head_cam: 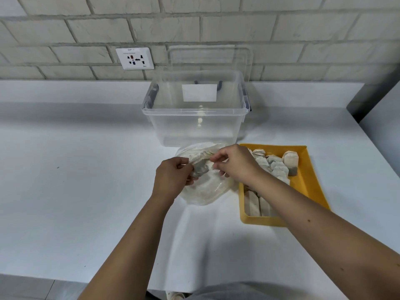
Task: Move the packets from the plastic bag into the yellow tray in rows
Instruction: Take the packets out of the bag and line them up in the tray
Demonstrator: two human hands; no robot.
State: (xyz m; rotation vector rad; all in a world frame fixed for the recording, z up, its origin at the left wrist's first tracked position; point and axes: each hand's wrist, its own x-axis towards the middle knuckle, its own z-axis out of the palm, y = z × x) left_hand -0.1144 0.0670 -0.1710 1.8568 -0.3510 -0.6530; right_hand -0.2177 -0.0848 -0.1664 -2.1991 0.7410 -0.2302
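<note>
A clear plastic bag (205,191) with pale packets inside lies on the white table, left of the yellow tray (311,187). My left hand (173,176) pinches a grey-tinged packet (200,167) at the bag's mouth. From the right, my right hand (236,163) pinches the same packet, its forearm crossing the tray's near left part. Several cream packets (279,167) lie in rows in the tray; one packet (291,162) stands upright at the far end.
A clear storage box (194,124) stands open just behind the bag, its lid (210,59) leaning on the brick wall. A wall socket (134,58) is at the back left. The table's front edge (65,278) runs close below my arms.
</note>
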